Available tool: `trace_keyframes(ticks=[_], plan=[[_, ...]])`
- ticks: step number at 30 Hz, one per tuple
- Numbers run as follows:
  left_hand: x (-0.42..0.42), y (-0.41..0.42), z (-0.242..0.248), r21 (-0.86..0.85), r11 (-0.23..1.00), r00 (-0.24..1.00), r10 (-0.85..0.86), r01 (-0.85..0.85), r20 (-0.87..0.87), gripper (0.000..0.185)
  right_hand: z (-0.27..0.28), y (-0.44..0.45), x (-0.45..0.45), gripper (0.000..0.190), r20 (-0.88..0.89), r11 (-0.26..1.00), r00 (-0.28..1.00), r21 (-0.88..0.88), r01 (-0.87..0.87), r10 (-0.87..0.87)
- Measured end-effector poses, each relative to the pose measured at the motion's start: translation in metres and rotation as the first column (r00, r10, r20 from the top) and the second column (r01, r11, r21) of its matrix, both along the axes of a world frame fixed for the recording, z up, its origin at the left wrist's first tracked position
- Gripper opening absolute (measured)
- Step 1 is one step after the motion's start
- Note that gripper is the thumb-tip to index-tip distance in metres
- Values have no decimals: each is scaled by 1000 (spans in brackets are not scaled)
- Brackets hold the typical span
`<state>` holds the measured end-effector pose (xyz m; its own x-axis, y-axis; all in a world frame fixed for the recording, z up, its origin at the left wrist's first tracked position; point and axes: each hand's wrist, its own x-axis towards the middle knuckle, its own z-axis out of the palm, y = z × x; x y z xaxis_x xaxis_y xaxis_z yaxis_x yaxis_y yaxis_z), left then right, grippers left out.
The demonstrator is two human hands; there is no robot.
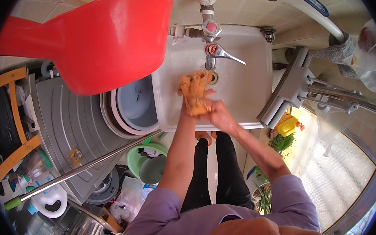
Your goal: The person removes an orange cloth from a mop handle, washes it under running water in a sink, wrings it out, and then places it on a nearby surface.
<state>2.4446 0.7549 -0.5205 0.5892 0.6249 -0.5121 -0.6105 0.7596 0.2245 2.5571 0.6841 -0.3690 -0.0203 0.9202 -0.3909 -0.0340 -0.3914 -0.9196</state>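
Note:
Over the white sink (245, 89), a wet, crumpled orange cloth (195, 93) with dark streaks is bunched just below the faucet (210, 61). My left hand (187, 112) holds it from beneath, and the cloth hides most of that hand. At the cloth's lower right edge my right hand (219, 115) grips it, its fingers blurred by motion. Thin clear streaks over the cloth look like running water. The faucet's metal lever (233, 57) points to the right. Partly seen behind the cloth is the round drain (214, 78).
A large red dipper (115, 40) hangs close at upper left. Nested basins (137, 105) sit left of the sink, by a grey ribbed board (75, 116). A metal pole (89, 165) crosses the left side. Right stands a squeeze mop (285, 90). A green basin (133, 161) rests below.

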Motion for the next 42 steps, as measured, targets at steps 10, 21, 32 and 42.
trace_keyframes(ticks=[10, 21, 32, 42], plan=[[45, 6, 41, -343, 937, 998, 60, -65, -28, 35, 35, 15, 125, 46, 452, 916, 803, 96, 390, -389], [61, -6, 17, -327, 929, 983, 144, -173, -112, 42, 135, 41, 33, 36, 529, 917, 767, 352, 189, -362], [51, -58, 192, -374, 910, 969, 230, -181, 90, 48, -63, -34, 44, 47, -663, 675, 248, -526, 517, -707], [6, -69, 167, 280, 824, 644, -130, 493, -754, 69, -59, 29, 67, 30, -701, 893, 561, -405, 197, -441]])
